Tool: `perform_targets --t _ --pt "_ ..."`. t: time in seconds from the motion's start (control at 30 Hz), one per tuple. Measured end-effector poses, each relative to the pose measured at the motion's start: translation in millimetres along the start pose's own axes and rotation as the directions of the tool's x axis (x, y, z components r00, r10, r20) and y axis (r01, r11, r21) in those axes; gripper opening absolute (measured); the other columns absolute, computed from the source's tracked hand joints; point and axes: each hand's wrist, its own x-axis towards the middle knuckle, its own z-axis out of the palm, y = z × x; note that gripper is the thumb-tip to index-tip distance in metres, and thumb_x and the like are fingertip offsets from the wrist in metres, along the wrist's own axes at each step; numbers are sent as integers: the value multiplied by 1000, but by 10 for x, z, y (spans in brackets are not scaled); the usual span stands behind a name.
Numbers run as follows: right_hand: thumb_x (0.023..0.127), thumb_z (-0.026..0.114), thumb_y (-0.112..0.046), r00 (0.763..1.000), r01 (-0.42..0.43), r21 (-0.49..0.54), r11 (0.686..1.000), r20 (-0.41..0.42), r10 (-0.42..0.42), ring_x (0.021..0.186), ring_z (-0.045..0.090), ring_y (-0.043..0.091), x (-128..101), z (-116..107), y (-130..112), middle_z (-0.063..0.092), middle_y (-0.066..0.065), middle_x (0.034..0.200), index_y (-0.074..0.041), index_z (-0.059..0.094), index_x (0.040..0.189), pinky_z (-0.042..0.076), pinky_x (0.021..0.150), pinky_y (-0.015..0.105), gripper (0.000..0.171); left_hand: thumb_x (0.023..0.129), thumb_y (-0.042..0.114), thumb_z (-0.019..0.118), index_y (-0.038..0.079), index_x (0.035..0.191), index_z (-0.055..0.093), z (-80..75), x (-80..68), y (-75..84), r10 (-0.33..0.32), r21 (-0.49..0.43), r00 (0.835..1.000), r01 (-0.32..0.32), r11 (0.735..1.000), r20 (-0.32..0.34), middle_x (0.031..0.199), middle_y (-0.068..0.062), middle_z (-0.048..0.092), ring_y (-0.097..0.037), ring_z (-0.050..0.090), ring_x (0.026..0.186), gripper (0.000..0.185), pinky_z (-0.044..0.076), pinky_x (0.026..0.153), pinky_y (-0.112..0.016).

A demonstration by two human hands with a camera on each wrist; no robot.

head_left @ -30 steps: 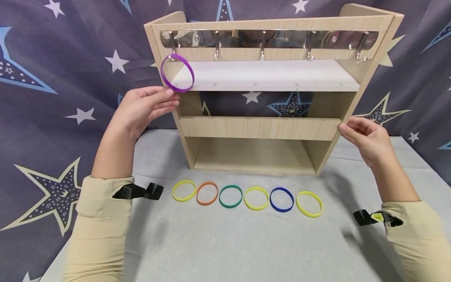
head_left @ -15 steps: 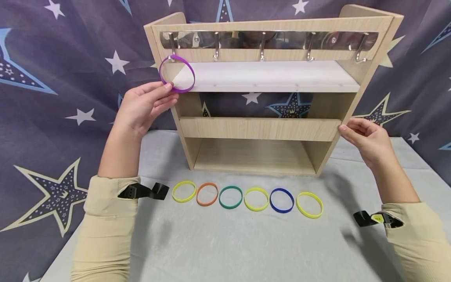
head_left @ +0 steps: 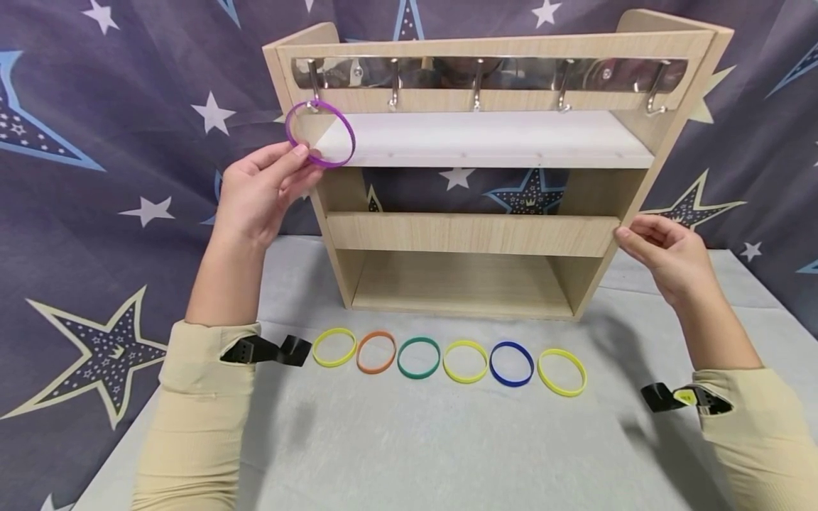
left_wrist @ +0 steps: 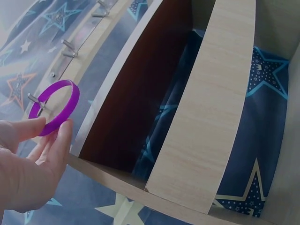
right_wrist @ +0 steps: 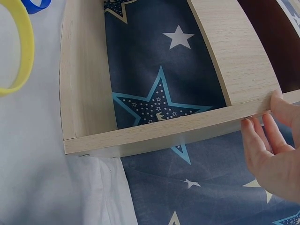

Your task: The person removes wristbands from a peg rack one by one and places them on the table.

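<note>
My left hand point(head_left: 255, 188) pinches a purple wristband point(head_left: 353, 135) by its lower left side, thumb in front. The top of the band meets the leftmost hook point(head_left: 314, 81) on the metal strip; in the left wrist view the hook point(left_wrist: 33, 98) shows within the ring of the purple wristband point(left_wrist: 73, 100). At the other side, my right hand point(head_left: 671, 255) holds the right side panel of the wooden shelf point(head_left: 473, 233). In the right wrist view its thumb lies on the front edge of the panel point(right_wrist: 206, 119), with the fingers against the outer face.
On the grey cloth in front of the shelf lies a row of wristbands: yellow point(head_left: 315, 348), orange point(head_left: 360, 353), green point(head_left: 400, 360), another yellow point(head_left: 447, 363), blue point(head_left: 493, 365) and a third yellow point(head_left: 542, 369). Further hooks point(head_left: 478, 85) line the strip. A star-patterned curtain point(head_left: 160, 64) hangs behind.
My left hand has shifted slightly up along the lower left of the purple wristband, and the band's left side has swung out a little to the left. My right hand has stayed put.
</note>
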Motion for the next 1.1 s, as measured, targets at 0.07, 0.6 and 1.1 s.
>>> perform_targets --t 0.07,0.6,1.1 --pt "86 61 13 1000 0 3 1000 0 0 74 67 4 1 0 2 68 -5 79 -11 69 93 59 70 13 26 82 -3 70 -1 85 72 13 2 1 10 -46 1000 -10 999 -2 74 -9 74 -16 73 66 5 62 67 -25" --pt "86 61 12 1000 17 2 1000 4 -18 74 67 4 3 4 8 68 -5 80 -11 69 93 59 71 13 26 82 -7 69 -8 91 70 73 -63 84 94 -251 991 -116 961 -95 80 -16 73 -22 73 73 10 62 70 -29" --pt "85 61 13 1000 13 14 1000 -3 -13 74 67 5 8 10 15 68 -4 80 -10 69 93 60 70 13 26 81 -4 70 -6 95 70 -68 -145 65 96 -233 995 -101 967 -32 82 -15 72 -22 73 76 14 61 77 -30"
